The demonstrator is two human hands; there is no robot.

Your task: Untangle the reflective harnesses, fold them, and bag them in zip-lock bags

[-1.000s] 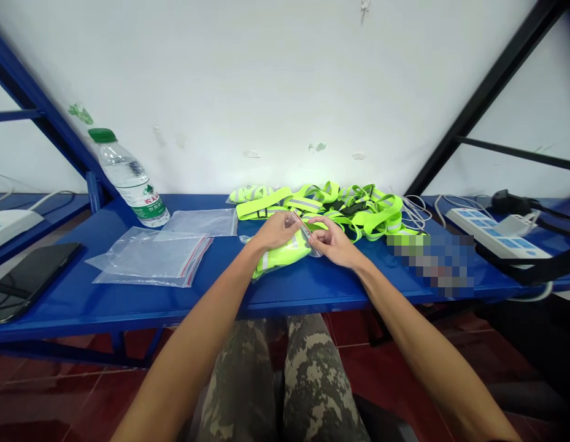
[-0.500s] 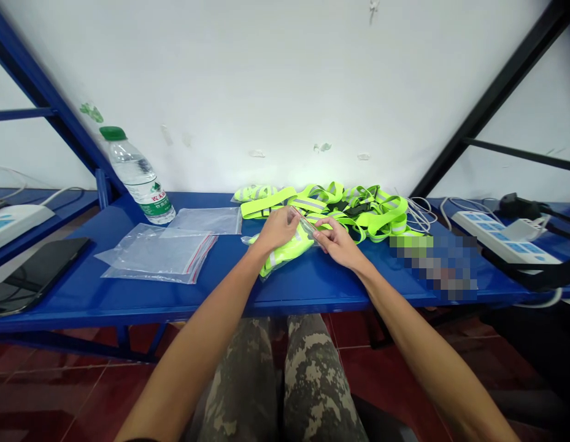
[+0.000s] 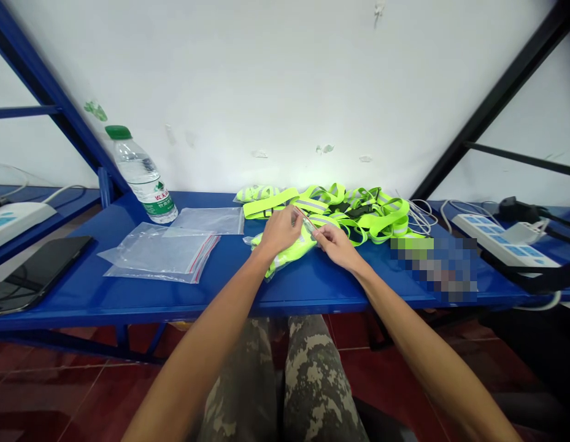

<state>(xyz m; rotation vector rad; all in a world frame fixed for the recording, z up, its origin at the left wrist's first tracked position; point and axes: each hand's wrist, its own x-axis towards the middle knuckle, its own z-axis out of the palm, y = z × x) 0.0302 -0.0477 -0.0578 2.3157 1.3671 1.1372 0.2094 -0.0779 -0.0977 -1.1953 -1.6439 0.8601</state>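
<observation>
A clear zip bag (image 3: 291, 253) with folded neon-yellow reflective strapping inside lies on the blue table, its red-striped opening edge turned toward the right. My left hand (image 3: 285, 228) is closed on that edge at its far end. At the near end of the same edge, my right hand (image 3: 334, 242) pinches the plastic between thumb and fingers. Just behind my hands spreads a loose heap of neon-yellow reflective straps (image 3: 381, 215) with black buckles. Another bagged bundle (image 3: 257, 193) rests behind, by the wall.
Flat clear zip bags (image 3: 160, 252) lie to the left, with a water bottle (image 3: 153, 199) behind them. A black phone (image 3: 40, 273) is at the far left. White power strips (image 3: 505, 242) stand on both sides. A blurred patch covers something at right.
My right hand's fingers have drawn closer together on the bag's edge. The left hand stays on the edge, and the whole view has shifted slightly.
</observation>
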